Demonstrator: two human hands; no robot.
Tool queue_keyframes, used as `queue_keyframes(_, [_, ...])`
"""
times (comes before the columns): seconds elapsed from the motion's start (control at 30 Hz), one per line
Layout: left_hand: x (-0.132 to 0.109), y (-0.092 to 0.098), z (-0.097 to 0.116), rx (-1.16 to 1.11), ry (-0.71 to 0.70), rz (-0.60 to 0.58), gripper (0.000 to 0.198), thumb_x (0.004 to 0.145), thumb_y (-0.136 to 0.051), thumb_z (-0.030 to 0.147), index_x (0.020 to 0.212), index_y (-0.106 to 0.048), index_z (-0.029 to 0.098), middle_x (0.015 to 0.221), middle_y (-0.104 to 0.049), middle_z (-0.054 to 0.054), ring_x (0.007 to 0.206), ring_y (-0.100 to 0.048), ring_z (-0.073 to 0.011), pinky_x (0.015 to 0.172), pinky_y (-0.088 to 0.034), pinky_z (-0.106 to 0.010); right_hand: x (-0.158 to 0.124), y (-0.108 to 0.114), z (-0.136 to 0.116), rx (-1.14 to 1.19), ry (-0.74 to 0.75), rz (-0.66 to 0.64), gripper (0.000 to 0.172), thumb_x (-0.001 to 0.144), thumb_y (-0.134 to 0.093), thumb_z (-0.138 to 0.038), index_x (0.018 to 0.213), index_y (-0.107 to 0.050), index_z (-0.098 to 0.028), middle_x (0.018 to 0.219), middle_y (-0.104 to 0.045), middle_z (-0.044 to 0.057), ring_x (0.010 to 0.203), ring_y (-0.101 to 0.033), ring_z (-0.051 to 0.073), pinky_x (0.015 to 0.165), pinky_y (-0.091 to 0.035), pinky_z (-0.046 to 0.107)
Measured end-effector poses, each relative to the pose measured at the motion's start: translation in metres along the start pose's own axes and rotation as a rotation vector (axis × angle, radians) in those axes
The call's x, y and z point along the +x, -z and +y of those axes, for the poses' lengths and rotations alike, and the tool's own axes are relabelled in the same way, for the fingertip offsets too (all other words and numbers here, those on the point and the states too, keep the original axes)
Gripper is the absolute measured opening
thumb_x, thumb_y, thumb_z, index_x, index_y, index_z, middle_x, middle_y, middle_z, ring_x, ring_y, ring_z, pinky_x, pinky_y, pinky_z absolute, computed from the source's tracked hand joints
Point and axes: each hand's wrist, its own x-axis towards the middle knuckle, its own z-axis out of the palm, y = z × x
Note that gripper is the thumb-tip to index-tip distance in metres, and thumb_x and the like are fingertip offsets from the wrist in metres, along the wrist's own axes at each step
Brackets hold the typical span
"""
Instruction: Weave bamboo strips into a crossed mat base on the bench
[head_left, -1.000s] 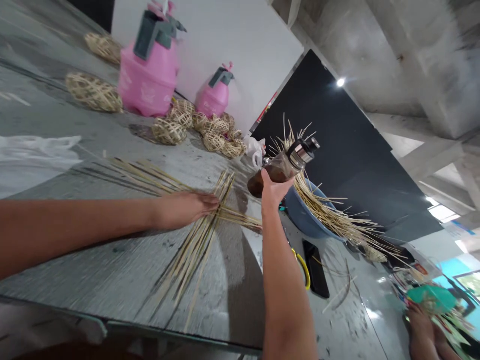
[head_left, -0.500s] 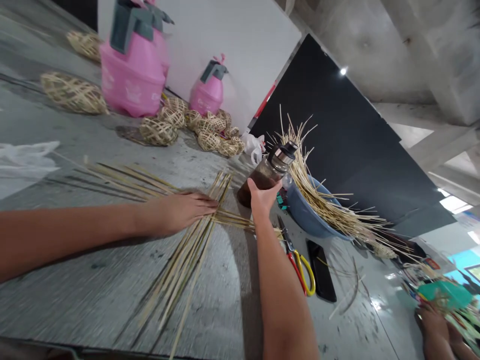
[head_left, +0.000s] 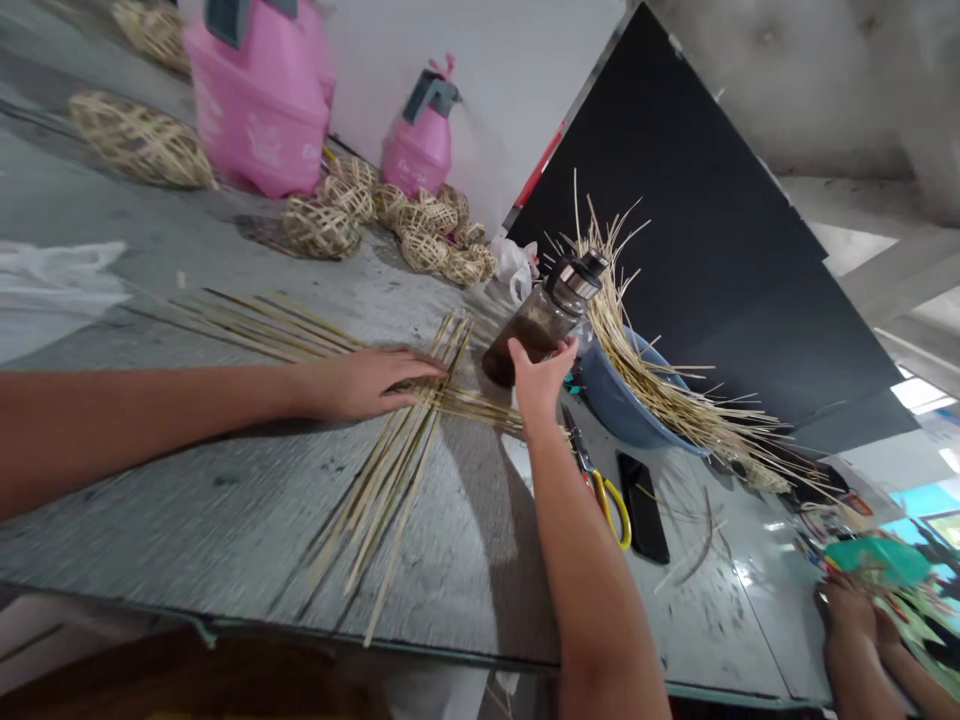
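Note:
My left hand (head_left: 360, 382) lies flat with spread fingers on a crossing of thin bamboo-like strips (head_left: 397, 465). Its fingertips press where the two bundles meet on the grey table. My right hand (head_left: 541, 380) is curled round the lower part of a clear bottle (head_left: 534, 318) that holds dark brown liquid and has a black and silver cap. The thumb is on the near left side of the bottle, the fingers on its right. Beside my right forearm lie scissors (head_left: 611, 505) with yellow and red handles, partly covered by the arm.
A blue basin (head_left: 615, 400) full of loose strips stands behind a black phone (head_left: 643, 508). Pink spray bottles (head_left: 259, 110) and several woven balls (head_left: 322, 228) line the back. A plastic bag (head_left: 56, 290) lies left. Another person's hands (head_left: 851, 610) are at far right.
The view has tilted down, so the table's front edge now shows. My left thumb has spread apart from its fingers. My right hand stays at the bottle.

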Motion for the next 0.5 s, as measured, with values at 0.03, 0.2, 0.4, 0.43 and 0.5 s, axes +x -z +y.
queue_keyframes(0.03, [0.000,0.000,0.001,-0.008,0.010,0.001,0.042,0.097,-0.051,0.031,0.135,-0.058,0.015,0.140,-0.057,-0.004,0.131,-0.050,-0.0188,0.114,-0.033,-0.031,-0.002,0.007,-0.001,0.033,-0.082,0.077,0.086,0.084,-0.068,-0.043,0.148,-0.024,-0.003,0.138,-0.042,0.029,0.132,-0.041,0.032,0.112,-0.034,0.051])
queue_keyframes(0.2, [0.001,0.005,0.006,-0.046,0.017,-0.031,0.038,0.099,-0.051,0.029,0.132,-0.061,0.013,0.141,-0.057,-0.004,0.131,-0.048,-0.0147,0.114,-0.030,-0.028,-0.020,0.035,-0.015,0.262,-0.022,0.000,0.041,0.090,-0.054,-0.033,0.126,-0.052,-0.013,0.115,-0.060,0.014,0.104,-0.058,0.023,0.097,-0.049,0.041])
queue_keyframes(0.4, [0.003,0.009,0.008,-0.053,0.014,-0.056,0.034,0.099,-0.052,0.025,0.130,-0.063,0.014,0.138,-0.059,-0.008,0.127,-0.051,-0.0178,0.113,-0.032,-0.033,-0.054,0.021,-0.031,0.311,0.228,-0.492,0.011,0.089,-0.058,-0.023,0.087,-0.069,-0.021,0.095,-0.067,0.004,0.090,-0.062,0.016,0.080,-0.052,0.027])
queue_keyframes(0.43, [0.002,0.009,0.007,-0.065,0.018,-0.054,0.036,0.099,-0.052,0.025,0.131,-0.062,0.014,0.138,-0.059,-0.008,0.126,-0.051,-0.0181,0.112,-0.033,-0.032,-0.057,0.016,-0.030,0.283,0.218,-0.491,0.011,0.089,-0.058,-0.020,0.087,-0.069,-0.020,0.094,-0.067,0.004,0.090,-0.062,0.016,0.081,-0.051,0.027])
queue_keyframes(0.5, [0.002,0.010,0.003,-0.093,0.041,-0.047,0.039,0.099,-0.052,0.029,0.133,-0.060,0.014,0.137,-0.059,-0.008,0.125,-0.053,-0.0185,0.110,-0.035,-0.031,-0.061,0.008,-0.024,0.215,0.193,-0.483,0.011,0.087,-0.060,-0.016,0.086,-0.071,-0.020,0.091,-0.066,0.004,0.089,-0.061,0.017,0.083,-0.051,0.030])
